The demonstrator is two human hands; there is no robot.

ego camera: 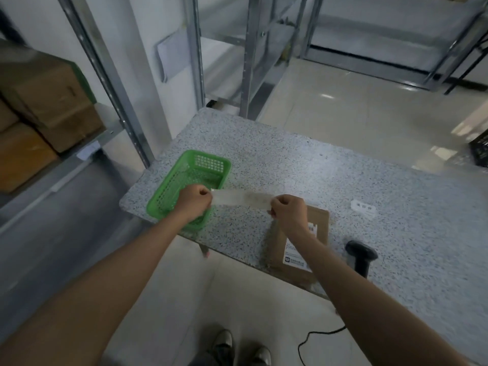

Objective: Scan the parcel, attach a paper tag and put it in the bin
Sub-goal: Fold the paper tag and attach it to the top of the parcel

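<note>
A pale paper strip (pixel 241 198) is stretched level between my two hands above the table. My left hand (pixel 194 200) pinches its left end over the green mesh basket (pixel 208 161), which looks empty. My right hand (pixel 289 211) pinches its right end above the brown parcel (pixel 320 220). The parcel lies flat at the table's near edge with a white printed label facing up, partly hidden by my right forearm. A black handheld scanner (pixel 360 256) lies on the table just right of the parcel.
The speckled stone table (pixel 290 159) carries a small white sticker (pixel 363 207) right of the parcel. Metal shelving with cardboard boxes (pixel 50 101) stands at the left, more racks behind. The scanner's black cable (pixel 314 339) trails on the floor near my shoes.
</note>
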